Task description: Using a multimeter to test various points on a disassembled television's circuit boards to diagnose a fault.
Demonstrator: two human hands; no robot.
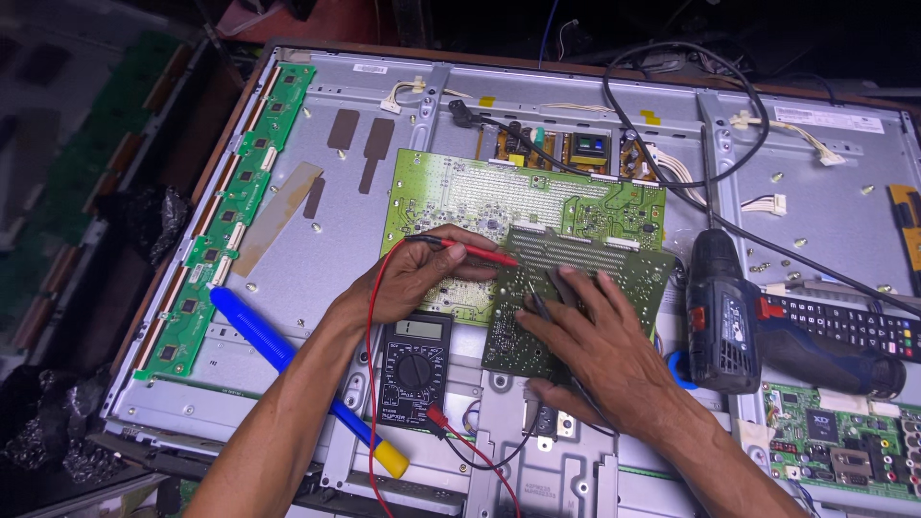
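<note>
Two hands, two probes — one multimeter, one drill

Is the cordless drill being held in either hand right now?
No, the cordless drill lies alone on the metal panel, while the left hand holds a red probe and the right hand a black probe.

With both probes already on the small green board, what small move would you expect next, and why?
Probably a glance down at the multimeter. The left hand holds the red probe and the right hand the black probe, both tips on the small green board.
</note>
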